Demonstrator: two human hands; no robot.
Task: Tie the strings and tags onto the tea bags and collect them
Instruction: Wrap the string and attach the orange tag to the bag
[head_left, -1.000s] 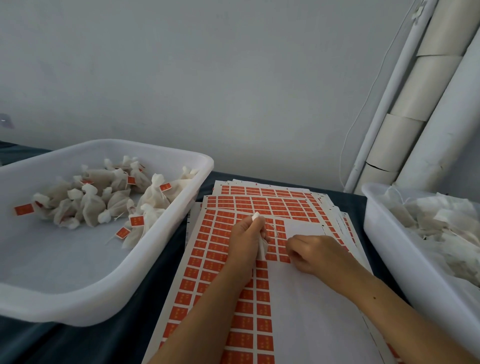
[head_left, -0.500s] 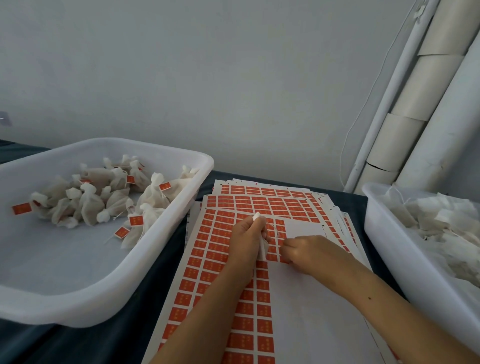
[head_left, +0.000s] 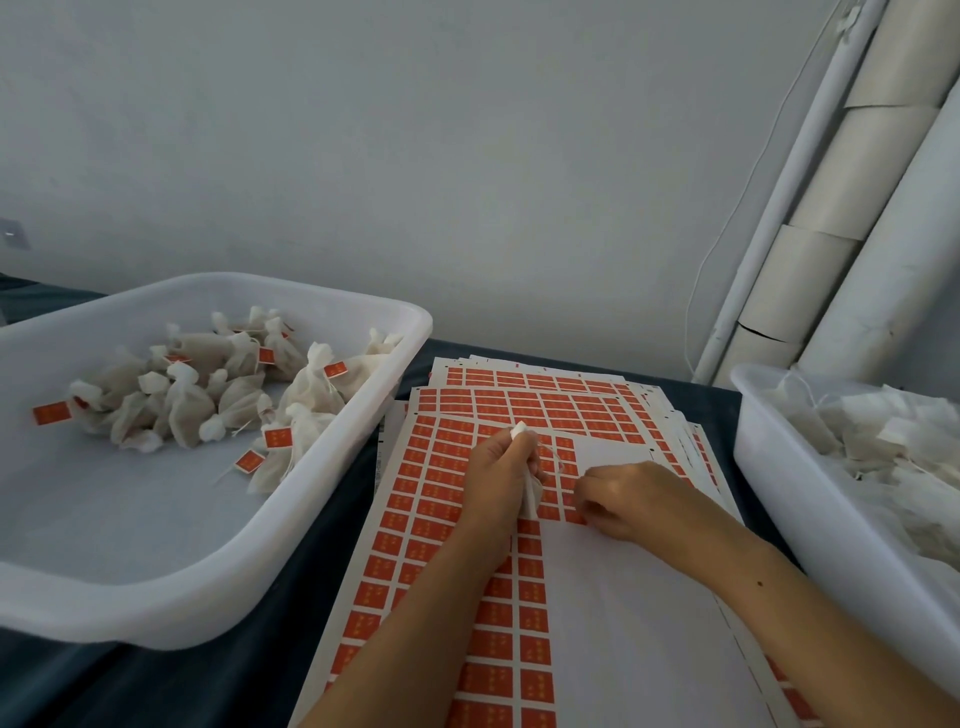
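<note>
My left hand grips a small white tea bag over the top sheet of orange tag stickers; the bag's gathered top pokes out above my fist. My right hand rests fingers down on the sheet just right of the bag, fingertips pinching at an orange tag on the edge of the peeled white area. A thin string runs between the two hands. Finished tea bags with orange tags lie heaped in the left white tub.
A right white tub holds a pile of untied white bags. More tag sheets are stacked under the top one on the dark table cover. White pipes and cardboard tubes lean in the right corner.
My right hand has slid a little left along the sheet toward the tea bag. My left hand and the bag have stayed in place.
</note>
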